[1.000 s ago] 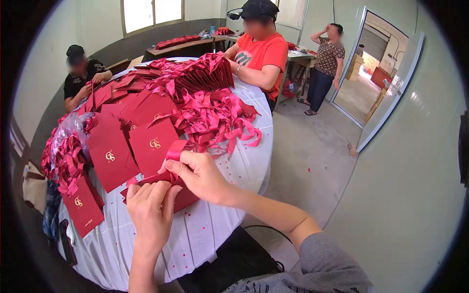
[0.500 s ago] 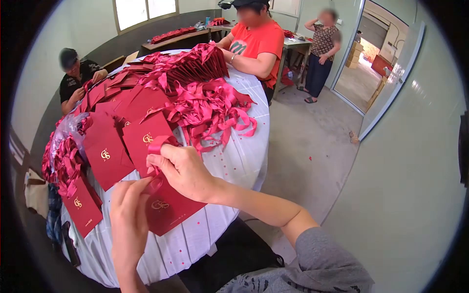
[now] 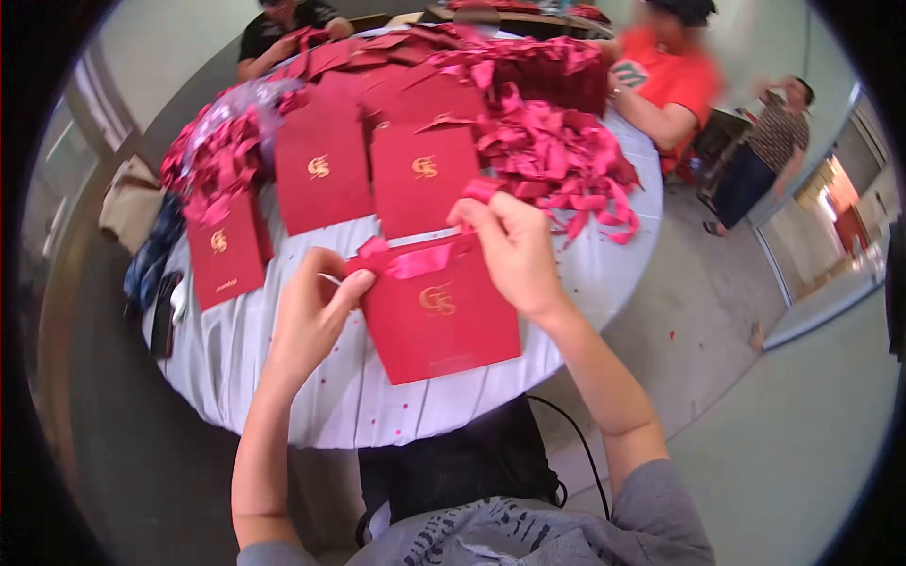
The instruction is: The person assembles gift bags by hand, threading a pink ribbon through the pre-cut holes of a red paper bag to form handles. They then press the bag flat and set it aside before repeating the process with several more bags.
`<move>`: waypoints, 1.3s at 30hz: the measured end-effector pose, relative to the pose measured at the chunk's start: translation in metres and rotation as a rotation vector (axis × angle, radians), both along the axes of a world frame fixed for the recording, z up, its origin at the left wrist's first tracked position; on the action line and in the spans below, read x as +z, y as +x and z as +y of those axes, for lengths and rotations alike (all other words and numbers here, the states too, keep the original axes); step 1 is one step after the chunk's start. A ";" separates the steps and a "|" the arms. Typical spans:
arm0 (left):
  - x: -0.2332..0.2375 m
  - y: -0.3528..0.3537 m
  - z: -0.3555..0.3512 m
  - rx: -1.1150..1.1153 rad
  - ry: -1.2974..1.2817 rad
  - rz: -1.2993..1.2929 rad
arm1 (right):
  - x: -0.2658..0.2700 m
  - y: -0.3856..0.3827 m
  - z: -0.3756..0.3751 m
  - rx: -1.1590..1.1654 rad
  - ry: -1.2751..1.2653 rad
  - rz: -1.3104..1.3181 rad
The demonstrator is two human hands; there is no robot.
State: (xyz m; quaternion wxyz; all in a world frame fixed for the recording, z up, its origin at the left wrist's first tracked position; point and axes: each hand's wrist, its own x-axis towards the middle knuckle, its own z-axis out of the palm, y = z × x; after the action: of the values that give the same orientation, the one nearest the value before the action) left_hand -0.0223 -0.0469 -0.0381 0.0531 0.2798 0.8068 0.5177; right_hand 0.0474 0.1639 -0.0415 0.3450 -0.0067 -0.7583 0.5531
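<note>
A red paper gift bag [image 3: 453, 330] with a gold logo faces me at the near side of the round table. My left hand [image 3: 316, 307] is closed in a pinch at its upper left corner, thumb in front. At the upper right, my right hand [image 3: 514, 247] pinches the bag's pink ribbon [image 3: 422, 262], which runs across the top edge. A loop of ribbon stands above the right fingers. Just beyond my hands lie two more red bags, one on the left [image 3: 323, 179] and one at the middle [image 3: 427, 184].
White cloth [image 3: 311, 406] covers the table. Loose ribbons [image 3: 585, 179] and stacked bags [image 3: 538, 80] fill its far side. Another bag [image 3: 225, 259] and a dark phone-like object [image 3: 167, 314] lie left. Two people work across the table; a third person stands near the doorway.
My hands have moved apart, the left to the bag's upper left corner. The ribbon now stretches along the bag's top. The camera view has shifted, bringing the table farther right.
</note>
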 end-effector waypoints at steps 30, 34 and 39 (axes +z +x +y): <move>-0.041 -0.030 0.042 -0.035 0.309 -0.350 | -0.024 -0.013 -0.001 -0.033 0.242 -0.273; -0.054 -0.038 0.039 -0.163 0.297 -0.559 | 0.007 -0.013 0.009 -0.304 0.716 -0.478; -0.051 -0.033 0.034 -0.280 0.287 -0.718 | 0.005 -0.048 0.008 0.115 0.527 -0.250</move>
State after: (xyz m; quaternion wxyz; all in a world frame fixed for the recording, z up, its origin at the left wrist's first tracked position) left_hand -0.0550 -0.0127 -0.0886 0.3618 0.1927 0.6107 0.6775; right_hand -0.0009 0.1721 -0.0362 0.2068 0.0578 -0.9116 0.3506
